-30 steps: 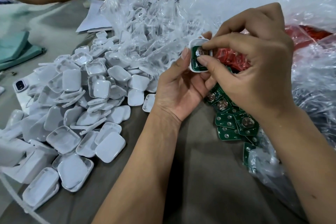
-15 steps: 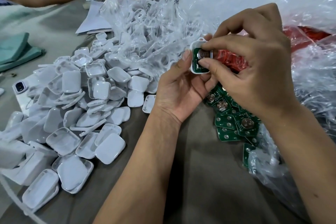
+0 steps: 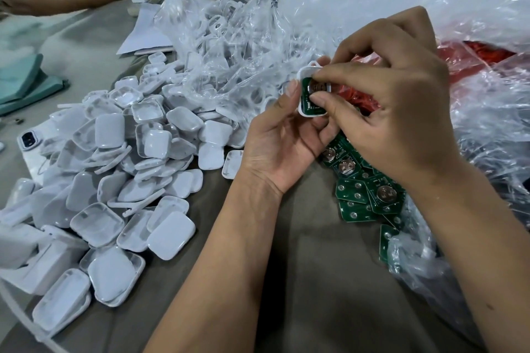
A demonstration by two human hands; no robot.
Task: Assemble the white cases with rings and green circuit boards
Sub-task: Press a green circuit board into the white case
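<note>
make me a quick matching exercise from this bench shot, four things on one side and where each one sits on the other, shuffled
Things:
1. white case
2. loose green circuit boards
3. pile of white case halves
4. red parts

Places:
A. inside a clear bag, far right
B. held in the left hand, right hand pressing a board into it
C. heaped on the table, left
D. on the table under the right wrist

Pairs: 1-B, 2-D, 3-C, 4-A

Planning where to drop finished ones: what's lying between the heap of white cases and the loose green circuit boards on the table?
In the head view, the left hand and its forearm cross that stretch over bare grey cloth, between the white cases and green circuit boards.
</note>
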